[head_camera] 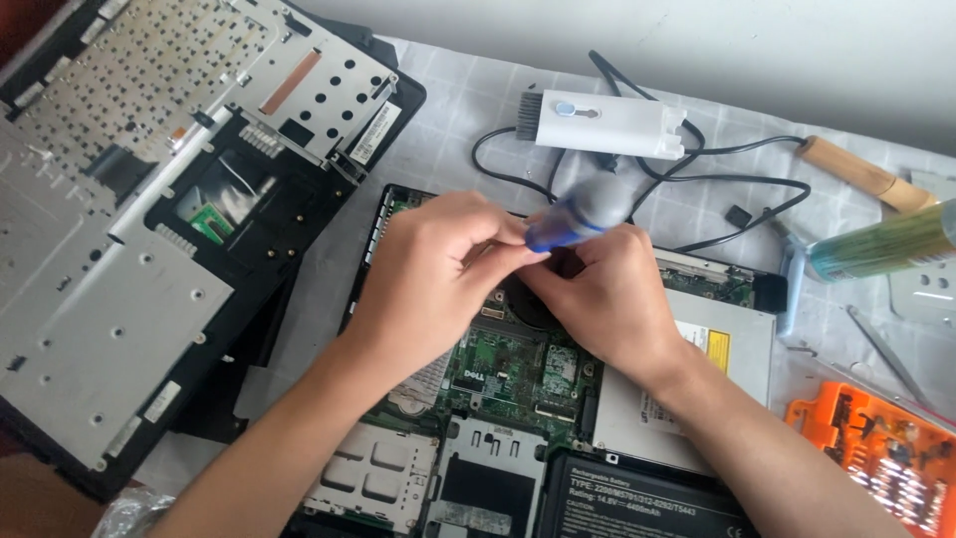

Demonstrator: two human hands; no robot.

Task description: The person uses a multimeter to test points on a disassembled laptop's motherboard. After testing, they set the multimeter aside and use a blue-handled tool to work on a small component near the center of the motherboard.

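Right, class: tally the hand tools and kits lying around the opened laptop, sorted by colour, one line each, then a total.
Blue and grey: 1, screwdriver, held by left hand and right hand
White: 1, brush tool
Orange: 1, bit case
Wooden: 1, handle
Total: 4

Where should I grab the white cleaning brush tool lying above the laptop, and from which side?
Probably best across the long flat sides of the white brush tool's body at mid-length, coming straight down from above. It lies flat over the black cable, bristles at its left end, so the middle is bare; both hands work lower down.
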